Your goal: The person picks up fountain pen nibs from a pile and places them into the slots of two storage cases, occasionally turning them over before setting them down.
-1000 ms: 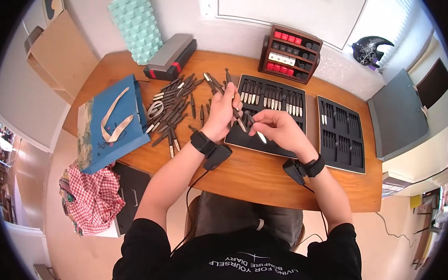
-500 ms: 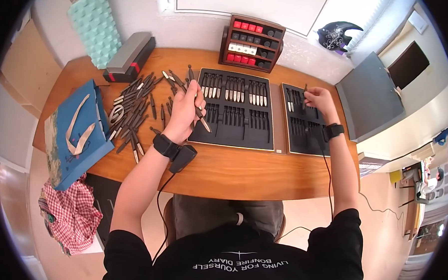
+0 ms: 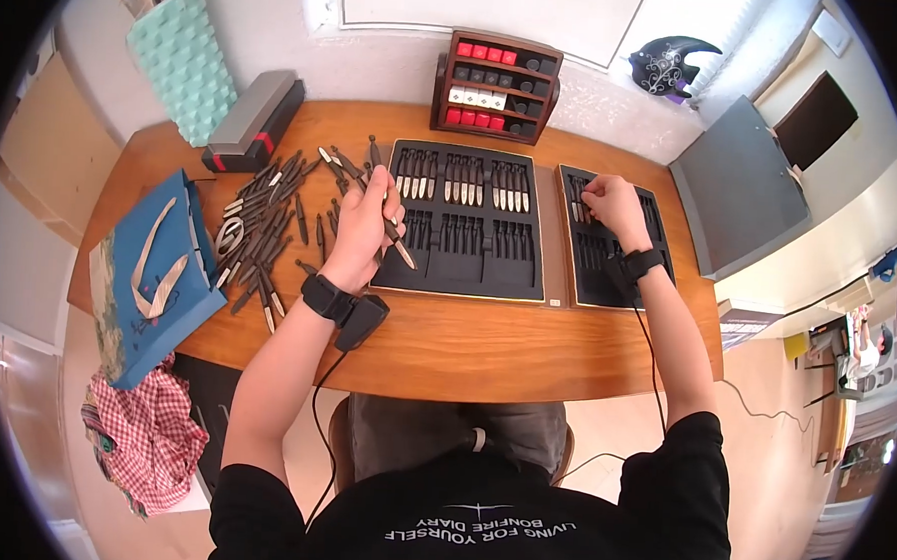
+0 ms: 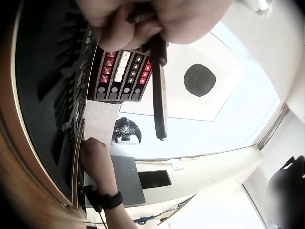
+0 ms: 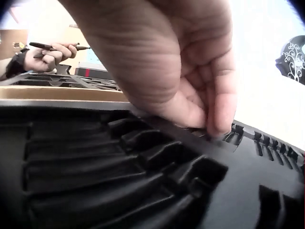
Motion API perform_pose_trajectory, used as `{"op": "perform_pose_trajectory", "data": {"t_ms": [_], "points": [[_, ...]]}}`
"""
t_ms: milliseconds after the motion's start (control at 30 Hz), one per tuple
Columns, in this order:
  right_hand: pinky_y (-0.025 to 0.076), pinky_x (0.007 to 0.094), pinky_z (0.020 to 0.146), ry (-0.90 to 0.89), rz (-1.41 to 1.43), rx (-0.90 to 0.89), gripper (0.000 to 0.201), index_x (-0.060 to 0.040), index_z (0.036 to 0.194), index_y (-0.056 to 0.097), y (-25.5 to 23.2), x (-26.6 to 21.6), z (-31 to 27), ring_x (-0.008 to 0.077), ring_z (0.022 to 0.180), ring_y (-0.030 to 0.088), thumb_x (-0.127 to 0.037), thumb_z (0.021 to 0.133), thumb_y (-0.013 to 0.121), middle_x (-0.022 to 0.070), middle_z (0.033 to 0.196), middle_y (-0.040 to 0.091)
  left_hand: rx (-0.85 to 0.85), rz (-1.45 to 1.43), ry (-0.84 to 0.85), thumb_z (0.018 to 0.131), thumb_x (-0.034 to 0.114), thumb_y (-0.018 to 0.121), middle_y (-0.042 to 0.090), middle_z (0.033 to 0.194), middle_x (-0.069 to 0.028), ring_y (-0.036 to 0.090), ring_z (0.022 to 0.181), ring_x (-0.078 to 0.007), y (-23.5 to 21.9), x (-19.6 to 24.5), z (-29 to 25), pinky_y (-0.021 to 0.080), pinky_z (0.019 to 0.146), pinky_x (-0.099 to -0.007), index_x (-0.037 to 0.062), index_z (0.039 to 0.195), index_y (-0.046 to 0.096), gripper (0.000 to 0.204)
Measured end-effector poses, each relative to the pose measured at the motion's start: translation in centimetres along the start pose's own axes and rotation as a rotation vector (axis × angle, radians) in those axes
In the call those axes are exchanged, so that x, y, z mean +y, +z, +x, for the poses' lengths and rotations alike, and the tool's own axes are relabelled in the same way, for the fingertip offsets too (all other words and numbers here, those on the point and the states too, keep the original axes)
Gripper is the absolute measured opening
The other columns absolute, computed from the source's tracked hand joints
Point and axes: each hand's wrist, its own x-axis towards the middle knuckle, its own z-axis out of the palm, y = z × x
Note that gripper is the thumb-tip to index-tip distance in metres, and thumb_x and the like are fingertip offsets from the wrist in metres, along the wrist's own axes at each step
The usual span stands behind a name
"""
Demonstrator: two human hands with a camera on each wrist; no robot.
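Observation:
My left hand [image 3: 369,217] grips a bundle of dark-handled tools [image 3: 402,246] above the left edge of the large black slotted tray [image 3: 459,265]. In the left wrist view one dark tool [image 4: 159,95] juts from the curled fingers of my left hand [image 4: 143,19]. My right hand [image 3: 600,199] is down on the upper left slots of the smaller black tray [image 3: 581,276]. In the right wrist view my right hand [image 5: 205,119] pinches a dark tool against a slot, and the tool is mostly hidden. More loose tools [image 3: 266,222] lie in a pile left of the trays.
A wooden rack [image 3: 495,87] of red and black blocks stands behind the trays. A blue bag [image 3: 154,267], a grey box [image 3: 255,121] and a teal vase [image 3: 183,63] sit at the left. A grey lid [image 3: 738,188] lies at the right, by the table's edge.
My right hand left the left hand at the table's middle, carried a tool to the smaller tray, and has now dropped onto its upper slots. The left hand has barely moved.

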Motion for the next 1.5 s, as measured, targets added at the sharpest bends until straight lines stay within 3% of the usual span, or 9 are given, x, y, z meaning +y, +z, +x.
{"op": "perform_pose_trajectory", "data": {"t_ms": [233, 500, 767, 833, 900, 933, 1033, 1300, 1500], "points": [[0.055, 0.0368, 0.066, -0.592, -0.898, 0.089, 0.006, -0.0021, 0.072, 0.067, 2.5, -0.5, -0.6, 0.028, 0.077, 0.067, -0.003, 0.073, 0.062, 0.0157, 0.077, 0.065, -0.028, 0.004, -0.022, 0.103, 0.036, 0.043, 0.037, 0.063, 0.0058, 0.038, 0.056, -0.0061, -0.1, -0.3, 0.0, 0.033, 0.051, -0.0226, 0.0128, 0.09, 0.047, 0.026], [0.054, 0.0409, 0.069, -0.646, -0.823, -0.119, 0.009, -0.0026, 0.072, 0.069, -0.2, -1.4, 0.5, 0.0338, 0.077, 0.065, -0.004, 0.073, 0.06, 0.0184, 0.076, 0.065, -0.025, 0.014, -0.029, 0.102, 0.036, 0.043, 0.037, 0.063, 0.0054, 0.038, 0.056, -0.0063, 0.0, -0.4, -0.2, 0.032, 0.05, -0.0223, 0.0126, 0.09, 0.047, 0.027], [0.05, 0.0441, 0.078, -0.271, -0.347, -0.218, 0.023, 0.0, 0.091, 0.069, -2.3, -1.1, -0.4, 0.0388, 0.088, 0.063, -0.007, 0.077, 0.052, 0.024, 0.089, 0.065, -0.074, 0.086, -0.086, 0.103, 0.035, 0.041, 0.036, 0.063, 0.0057, 0.037, 0.055, -0.0051, 0.2, -0.1, -0.3, 0.031, 0.049, -0.0213, 0.0124, 0.09, 0.046, 0.027], [0.05, 0.0425, 0.077, -0.377, -0.285, 0.087, 0.026, -0.0002, 0.098, 0.068, -1.7, -1.1, -0.7, 0.0384, 0.088, 0.063, -0.006, 0.08, 0.051, 0.0218, 0.093, 0.065, -0.198, 0.086, -0.134, 0.103, 0.035, 0.04, 0.036, 0.063, 0.0061, 0.035, 0.054, -0.0045, 0.7, 0.2, -0.7, 0.031, 0.048, -0.0208, 0.0119, 0.091, 0.046, 0.026], [0.05, 0.0366, 0.07, -0.306, -0.024, 0.13, 0.023, 0.0001, 0.101, 0.068, -1.3, -2.4, -1.7, 0.0297, 0.079, 0.065, -0.007, 0.084, 0.054, 0.0146, 0.089, 0.068, -0.278, 0.058, -0.198, 0.104, 0.036, 0.039, 0.035, 0.061, 0.007, 0.031, 0.051, -0.0041, 1.2, 0.7, -1.3, 0.027, 0.044, -0.0199, 0.0111, 0.093, 0.046, 0.028], [0.05, 0.0366, 0.07, -0.315, -0.015, 0.122, 0.023, 0.0001, 0.101, 0.068, -0.8, -3.5, -2.2, 0.0297, 0.079, 0.065, -0.007, 0.084, 0.054, 0.0146, 0.089, 0.068, -0.351, 0.032, -0.22, 0.104, 0.035, 0.038, 0.034, 0.06, 0.007, 0.031, 0.05, -0.0039, 1.1, 0.7, -1.3, 0.026, 0.044, -0.0199, 0.011, 0.093, 0.046, 0.028], [0.046, 0.0217, 0.063, -0.194, 0.568, -0.207, 0.02, -0.0018, 0.107, 0.068, 0.6, -7.5, -4.5, 0.0047, 0.07, 0.056, -0.013, 0.093, 0.059, -0.002, 0.081, 0.064, -0.474, 0.01, -0.292, 0.104, 0.035, 0.036, 0.034, 0.057, 0.0069, 0.029, 0.047, -0.004, 1.1, 0.5, -1.6, 0.023, 0.042, -0.0208, 0.0113, 0.093, 0.048, 0.029], [0.046, 0.0191, 0.064, -0.165, 1.071, -0.458, 0.018, -0.0042, 0.104, 0.068, 6.0, -12.3, -7.3, 0.0038, 0.072, 0.057, -0.018, 0.093, 0.063, -0.002, 0.086, 0.066, -0.606, 0.224, -0.366, 0.104, 0.039, 0.037, 0.035, 0.058, 0.0065, 0.03, 0.048, -0.0045, 1.6, 0.4, -2.4, 0.025, 0.044, -0.0207, 0.0109, 0.091, 0.048, 0.033], [0.047, 0.0199, 0.066, -0.118, 1.249, -0.256, 0.016, -0.0043, 0.102, 0.063, 3.5, -11.1, -6.8, 0.0056, 0.075, 0.059, -0.018, 0.096, 0.057, 0.001, 0.098, 0.065, -0.546, 0.156, -0.335, 0.104, 0.036, 0.036, 0.036, 0.059, 0.0056, 0.032, 0.051, -0.0049, 1.1, 0.0, -1.7, 0.027, 0.045, -0.0204, 0.012, 0.088, 0.046, 0.031]]}}
